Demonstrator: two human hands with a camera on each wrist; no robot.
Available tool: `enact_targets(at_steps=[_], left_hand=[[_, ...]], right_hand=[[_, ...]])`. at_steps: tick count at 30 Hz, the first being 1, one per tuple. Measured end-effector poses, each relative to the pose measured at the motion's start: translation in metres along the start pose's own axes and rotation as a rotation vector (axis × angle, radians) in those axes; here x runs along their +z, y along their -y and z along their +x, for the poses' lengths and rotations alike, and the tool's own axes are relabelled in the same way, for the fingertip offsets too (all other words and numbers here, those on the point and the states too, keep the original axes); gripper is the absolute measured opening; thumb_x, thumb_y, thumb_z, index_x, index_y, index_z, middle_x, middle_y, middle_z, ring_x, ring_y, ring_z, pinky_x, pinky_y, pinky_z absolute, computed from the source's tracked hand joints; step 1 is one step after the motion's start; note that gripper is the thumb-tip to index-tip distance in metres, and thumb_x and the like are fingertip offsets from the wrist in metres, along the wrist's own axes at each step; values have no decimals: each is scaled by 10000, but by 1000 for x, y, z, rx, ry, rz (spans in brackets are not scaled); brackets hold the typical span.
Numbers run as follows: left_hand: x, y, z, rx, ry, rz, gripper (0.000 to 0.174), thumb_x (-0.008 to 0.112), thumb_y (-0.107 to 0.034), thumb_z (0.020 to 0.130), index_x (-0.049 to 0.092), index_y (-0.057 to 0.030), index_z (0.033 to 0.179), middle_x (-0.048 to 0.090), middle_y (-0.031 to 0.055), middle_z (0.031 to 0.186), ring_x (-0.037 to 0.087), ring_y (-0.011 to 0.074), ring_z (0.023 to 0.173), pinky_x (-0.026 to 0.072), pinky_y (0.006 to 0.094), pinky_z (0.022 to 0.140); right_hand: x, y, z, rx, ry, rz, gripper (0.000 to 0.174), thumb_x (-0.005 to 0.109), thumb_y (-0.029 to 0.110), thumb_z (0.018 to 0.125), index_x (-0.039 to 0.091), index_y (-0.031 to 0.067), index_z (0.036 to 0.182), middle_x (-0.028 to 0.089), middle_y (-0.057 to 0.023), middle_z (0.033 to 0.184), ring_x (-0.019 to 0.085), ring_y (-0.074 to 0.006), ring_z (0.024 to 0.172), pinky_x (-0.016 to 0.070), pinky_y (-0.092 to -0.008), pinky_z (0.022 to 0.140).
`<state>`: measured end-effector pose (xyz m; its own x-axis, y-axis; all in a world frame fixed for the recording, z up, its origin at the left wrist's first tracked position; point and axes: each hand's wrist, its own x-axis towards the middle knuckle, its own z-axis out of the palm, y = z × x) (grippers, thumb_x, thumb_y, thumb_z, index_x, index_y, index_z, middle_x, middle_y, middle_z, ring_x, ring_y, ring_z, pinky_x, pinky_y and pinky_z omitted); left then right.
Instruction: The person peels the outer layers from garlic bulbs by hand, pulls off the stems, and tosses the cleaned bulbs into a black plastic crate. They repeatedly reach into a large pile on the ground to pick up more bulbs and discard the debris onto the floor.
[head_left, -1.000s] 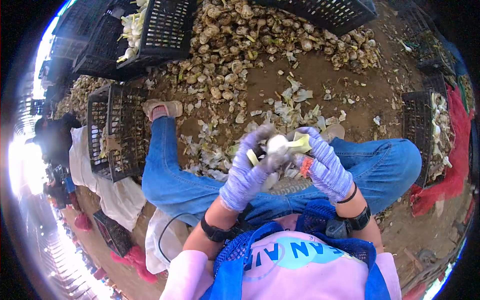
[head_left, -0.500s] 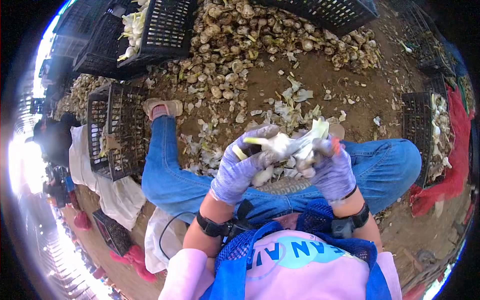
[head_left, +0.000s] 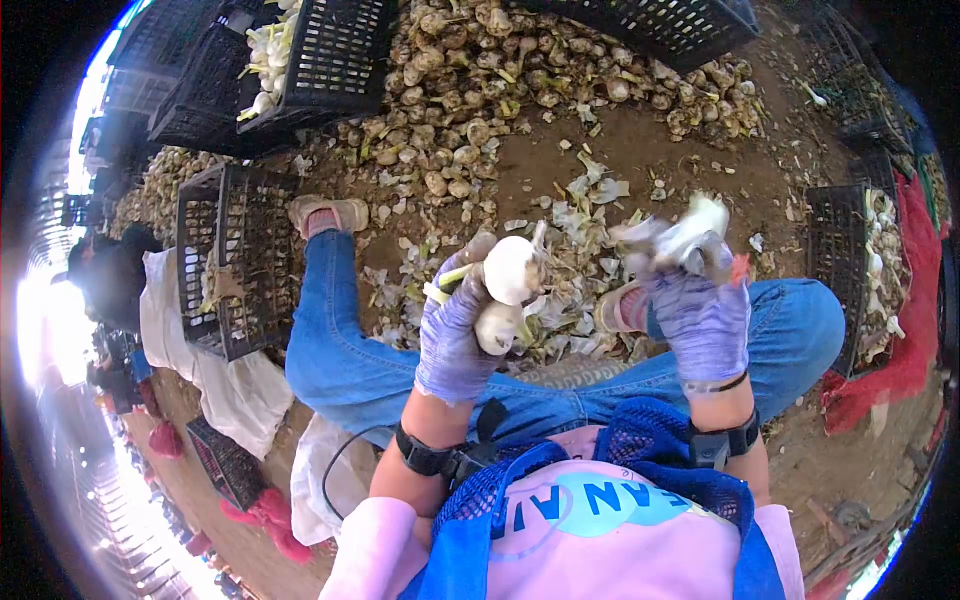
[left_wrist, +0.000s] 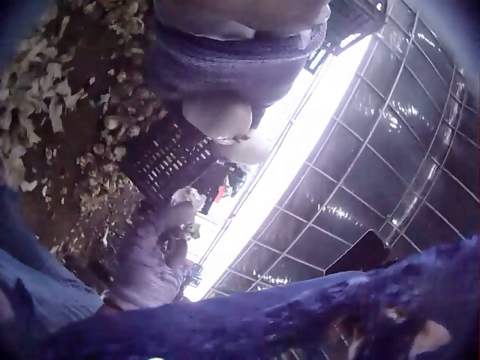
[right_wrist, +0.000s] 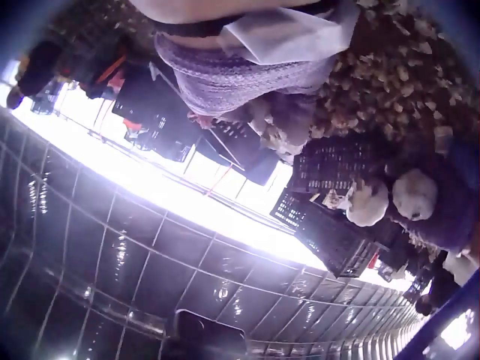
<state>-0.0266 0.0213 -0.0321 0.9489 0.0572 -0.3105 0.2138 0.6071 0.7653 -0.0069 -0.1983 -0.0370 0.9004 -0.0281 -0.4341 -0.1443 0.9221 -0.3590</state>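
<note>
In the head view my left hand (head_left: pixel 455 335), in a purple knit glove, grips two garlic bulbs. The upper garlic bulb (head_left: pixel 511 270) is white and clean, with its root tuft facing right; the lower garlic bulb (head_left: pixel 497 328) sits against the palm. Cut green-white stems poke out on the thumb side. Over the right knee, my gloved right hand (head_left: pixel 700 315) holds a wad of loose white garlic skin (head_left: pixel 695 232), blurred by motion. An orange band shows on one of its fingers. The right wrist view shows the same skin (right_wrist: pixel 283 139) below the glove.
A heap of unpeeled garlic (head_left: pixel 450 90) lies ahead, with shed skins (head_left: pixel 570 260) scattered between the legs. Black crates stand around: one crate (head_left: pixel 335 60) upper left, an upright crate (head_left: pixel 235 265) by the left foot, a crate (head_left: pixel 835 260) of garlic at right beside red netting (head_left: pixel 905 300).
The hands have come apart. The left hand keeps the bulbs, now turned with roots to the right, while the right hand has pulled away rightward with the stripped skin.
</note>
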Motion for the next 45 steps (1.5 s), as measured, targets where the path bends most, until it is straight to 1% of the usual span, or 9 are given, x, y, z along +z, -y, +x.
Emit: enact_targets(at_steps=[2, 6, 14, 17, 21, 22, 23, 40, 45], left_hand=[[4, 0, 2, -122, -2, -194, 433, 622, -259, 809, 474, -34, 1147, 567, 103, 1068, 578, 206, 949, 501, 344, 802], [4, 7, -3, -297, -85, -340, 449, 587, -300, 831, 453, -64, 1189, 559, 88, 1086, 585, 197, 911, 522, 363, 761], [17, 17, -10, -464, -102, -354, 439, 504, -400, 862, 468, -111, 1191, 580, 75, 1031, 589, 190, 892, 514, 316, 753], [17, 14, -11, -362, -27, -168, 419, 482, -397, 877, 480, -80, 1150, 579, 84, 1004, 591, 181, 870, 512, 295, 749], [29, 11, -11, -278, -97, -73, 311, 497, -313, 885, 511, -52, 1054, 582, 86, 954, 591, 181, 845, 512, 296, 738], [33, 11, -10, -228, -149, -34, 279, 511, -283, 881, 516, -49, 1032, 584, 84, 948, 592, 183, 840, 512, 295, 735], [42, 12, -9, -144, -213, -89, 146, 569, -211, 855, 538, -69, 835, 605, 72, 791, 587, 127, 636, 487, 230, 495], [34, 24, -26, 239, -138, 584, 114, 624, -140, 810, 538, -72, 841, 559, -3, 758, 504, 50, 653, 426, 193, 566], [35, 7, -24, 1, -82, 331, 148, 618, -164, 814, 539, -46, 858, 590, 62, 848, 554, 93, 695, 458, 214, 582]], right_hand=[[14, 5, -4, 145, 364, -598, 518, 694, 337, 729, 503, 46, 1112, 581, -134, 1047, 543, -249, 1008, 450, -361, 872], [20, -16, -6, -469, 552, -1347, 486, 654, 78, 691, 504, 54, 1153, 547, -132, 1090, 520, -267, 1015, 428, -333, 869], [32, -27, -3, -615, 689, -1398, 353, 625, -1, 688, 554, 48, 1030, 566, -111, 909, 556, -238, 844, 458, -311, 765], [29, -31, -12, -20, 314, -877, 152, 599, 43, 772, 543, 41, 913, 574, -17, 815, 536, -92, 724, 451, -222, 662], [21, -41, -9, -111, 207, -718, 185, 616, 47, 764, 548, 29, 935, 579, -30, 842, 553, -106, 736, 460, -225, 664], [23, -41, -11, -110, 209, -717, 185, 616, 47, 764, 548, 29, 935, 579, -30, 842, 553, -106, 736, 460, -225, 664], [27, -39, -13, -144, 278, -851, 224, 639, 64, 752, 549, 19, 951, 583, -42, 851, 559, -108, 758, 464, -233, 684], [30, -30, -18, -314, 251, -1375, 165, 620, 28, 724, 630, 5, 888, 624, -147, 759, 620, -220, 684, 478, -295, 615], [27, -24, -11, -121, 285, -1230, 133, 554, 74, 769, 586, -11, 867, 602, -77, 698, 565, -122, 626, 465, -261, 574]])
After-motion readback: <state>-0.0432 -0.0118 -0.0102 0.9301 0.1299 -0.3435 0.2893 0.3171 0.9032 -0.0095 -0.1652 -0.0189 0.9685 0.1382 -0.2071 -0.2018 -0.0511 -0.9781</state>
